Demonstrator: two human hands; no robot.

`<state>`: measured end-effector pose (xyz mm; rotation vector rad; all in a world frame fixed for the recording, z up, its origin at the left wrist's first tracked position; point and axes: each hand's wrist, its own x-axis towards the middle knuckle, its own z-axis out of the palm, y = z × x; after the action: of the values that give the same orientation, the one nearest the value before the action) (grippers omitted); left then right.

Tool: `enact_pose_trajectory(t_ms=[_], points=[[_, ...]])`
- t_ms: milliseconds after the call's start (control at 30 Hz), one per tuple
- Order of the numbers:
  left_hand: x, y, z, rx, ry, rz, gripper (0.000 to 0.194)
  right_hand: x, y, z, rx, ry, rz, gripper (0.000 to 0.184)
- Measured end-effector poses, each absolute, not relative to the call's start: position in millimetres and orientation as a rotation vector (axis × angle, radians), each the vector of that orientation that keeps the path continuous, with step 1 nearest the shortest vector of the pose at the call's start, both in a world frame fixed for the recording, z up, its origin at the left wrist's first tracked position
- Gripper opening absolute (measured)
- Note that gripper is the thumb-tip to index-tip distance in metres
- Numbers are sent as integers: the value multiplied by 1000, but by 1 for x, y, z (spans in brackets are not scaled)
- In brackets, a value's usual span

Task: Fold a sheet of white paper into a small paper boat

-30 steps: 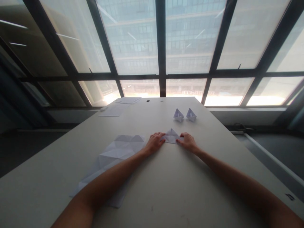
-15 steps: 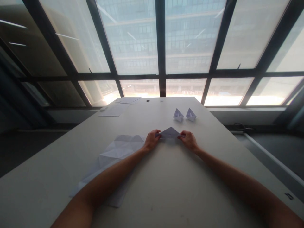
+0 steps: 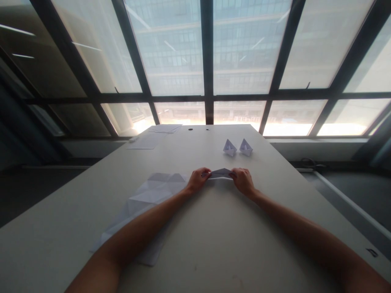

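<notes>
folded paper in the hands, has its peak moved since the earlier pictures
Yes, slightly: judged against the left paper boat, the peak of the folded paper now sits lower in the view and a little to the right.

Daylight floods through the tall windows (image 3: 244,49) beyond a white table (image 3: 214,236), burning close to pure white in the lower panes (image 3: 295,118) and turning the window bars (image 3: 208,61) nearly black. Reflected light streaks (image 3: 16,29) cross the darker glass at upper left. Backlit forearms (image 3: 299,228) appear dim above soft shadows, while the floor (image 3: 24,191) at left sinks into gloom. Wide-angle distortion slants the bars outward; haze softens detail, leaving creases in the small folded paper (image 3: 220,174) indistinct.
</notes>
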<state>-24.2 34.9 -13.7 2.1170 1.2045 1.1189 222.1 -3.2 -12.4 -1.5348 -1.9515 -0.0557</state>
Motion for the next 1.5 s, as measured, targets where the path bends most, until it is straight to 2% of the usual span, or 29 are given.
enact_pose_trajectory(t_ms=[133,367,600,900,1267,1500], points=[[-24,37,-13,2007,1244,1199,41,227,1,-15,-1495,-1930,11,21],[-27,41,-12,1891,1225,1180,28,237,6,-14,-1478,-1932,10,25],[-28,40,-8,1792,1134,1114,33,237,8,-18,-1476,-1936,-15,24],[-25,34,-9,1954,1223,1067,8,234,7,-17,-1476,-1935,12,23],[-23,33,-11,2097,1198,1037,38,232,5,-16,-1522,-1927,5,22],[-22,35,-10,2146,1126,1045,23,231,4,-15,-1521,-1928,-12,22]])
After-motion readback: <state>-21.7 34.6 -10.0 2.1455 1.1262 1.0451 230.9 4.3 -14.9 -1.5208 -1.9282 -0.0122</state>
